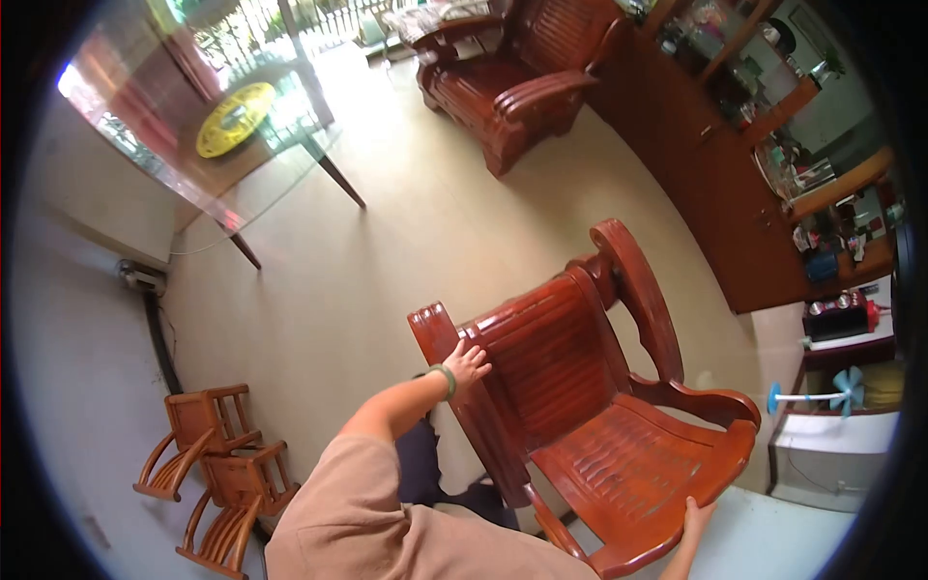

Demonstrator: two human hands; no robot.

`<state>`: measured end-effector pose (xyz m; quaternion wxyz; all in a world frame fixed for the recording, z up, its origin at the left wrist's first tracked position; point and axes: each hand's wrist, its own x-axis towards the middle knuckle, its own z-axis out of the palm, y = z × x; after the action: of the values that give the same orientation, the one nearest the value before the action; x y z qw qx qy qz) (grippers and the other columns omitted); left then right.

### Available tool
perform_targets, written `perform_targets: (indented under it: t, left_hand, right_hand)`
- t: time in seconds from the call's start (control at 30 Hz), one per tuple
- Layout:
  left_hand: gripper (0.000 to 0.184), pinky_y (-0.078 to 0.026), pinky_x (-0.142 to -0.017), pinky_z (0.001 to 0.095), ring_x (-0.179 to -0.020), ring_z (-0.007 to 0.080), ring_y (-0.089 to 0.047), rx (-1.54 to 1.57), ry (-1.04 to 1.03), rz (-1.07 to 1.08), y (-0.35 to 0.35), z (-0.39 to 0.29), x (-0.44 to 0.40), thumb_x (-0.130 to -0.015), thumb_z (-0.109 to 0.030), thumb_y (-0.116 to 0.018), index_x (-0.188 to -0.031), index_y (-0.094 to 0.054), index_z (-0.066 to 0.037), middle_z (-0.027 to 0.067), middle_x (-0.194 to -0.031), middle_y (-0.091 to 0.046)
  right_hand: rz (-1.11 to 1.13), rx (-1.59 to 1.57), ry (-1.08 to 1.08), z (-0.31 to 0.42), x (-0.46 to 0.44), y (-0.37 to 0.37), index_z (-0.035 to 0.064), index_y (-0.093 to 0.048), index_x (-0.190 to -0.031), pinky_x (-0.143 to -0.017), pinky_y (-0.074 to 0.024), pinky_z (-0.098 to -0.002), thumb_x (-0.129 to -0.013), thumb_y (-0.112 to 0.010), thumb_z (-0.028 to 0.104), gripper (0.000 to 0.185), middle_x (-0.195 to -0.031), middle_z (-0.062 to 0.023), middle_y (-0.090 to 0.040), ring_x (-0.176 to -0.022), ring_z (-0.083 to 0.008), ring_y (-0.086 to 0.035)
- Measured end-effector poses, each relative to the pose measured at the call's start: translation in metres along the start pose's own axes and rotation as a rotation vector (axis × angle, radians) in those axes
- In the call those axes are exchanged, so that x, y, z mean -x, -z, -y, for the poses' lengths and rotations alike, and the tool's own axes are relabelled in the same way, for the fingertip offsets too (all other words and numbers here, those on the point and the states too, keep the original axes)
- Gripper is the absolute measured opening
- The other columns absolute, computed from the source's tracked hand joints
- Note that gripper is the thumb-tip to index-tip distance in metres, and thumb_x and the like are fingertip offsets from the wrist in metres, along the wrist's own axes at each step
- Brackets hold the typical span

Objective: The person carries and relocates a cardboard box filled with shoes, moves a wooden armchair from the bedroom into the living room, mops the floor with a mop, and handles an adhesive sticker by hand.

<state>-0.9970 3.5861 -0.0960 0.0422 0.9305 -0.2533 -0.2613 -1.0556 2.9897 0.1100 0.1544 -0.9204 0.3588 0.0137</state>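
We judge this chair [556, 365] heavy, stiff, slick — best held by the frame [476, 418], where our left hand [470, 367] spreads, and seat edge [717, 474], which our right hand [697, 523] clasps.

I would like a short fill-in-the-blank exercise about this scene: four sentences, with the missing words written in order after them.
1. The left hand has a ____ bangle at its wrist.
2. At the edge of the seat of the nearest wooden armchair is the person's ____ hand.
3. The round item on the glass table is ____.
4. The small fan has ____ blades.

Missing words: green; right; yellow; blue.
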Motion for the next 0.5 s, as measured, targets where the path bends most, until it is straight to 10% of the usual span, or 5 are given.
perform_targets:
  t: [0.13, 0.5]
  left_hand:
    - [0.097, -0.019, -0.099, 0.0556, -0.121, 0.0264, -0.033, -0.141, -0.116, 0.34, -0.015, 0.027, -0.031, -0.049, -0.051, -0.076, -0.13, -0.034, -0.018, 0.009, -0.127, -0.04]
    - [0.099, -0.018, -0.099, 0.0561, -0.123, 0.0259, -0.033, -0.144, -0.173, 0.375, -0.028, 0.031, -0.063, -0.041, -0.052, -0.08, -0.126, -0.039, -0.02, 0.0066, -0.129, -0.041]
  right_hand:
    - [0.041, -0.08, -0.151, 0.008, 0.025, 0.008, -0.0109, -0.042, -0.113, -0.088, -0.0395, -0.0357, -0.069, -0.066, 0.009, 0.054, -0.11, -0.024, -0.052, -0.098, -0.0309, -0.053]
    - [-0.179, 0.073, -0.282, 0.027, 0.097, 0.009, -0.0106, -0.053, -0.095, -0.081, -0.0427, -0.0365, -0.068, -0.069, 0.02, 0.044, -0.096, -0.0235, -0.059, -0.088, -0.0339, -0.057]
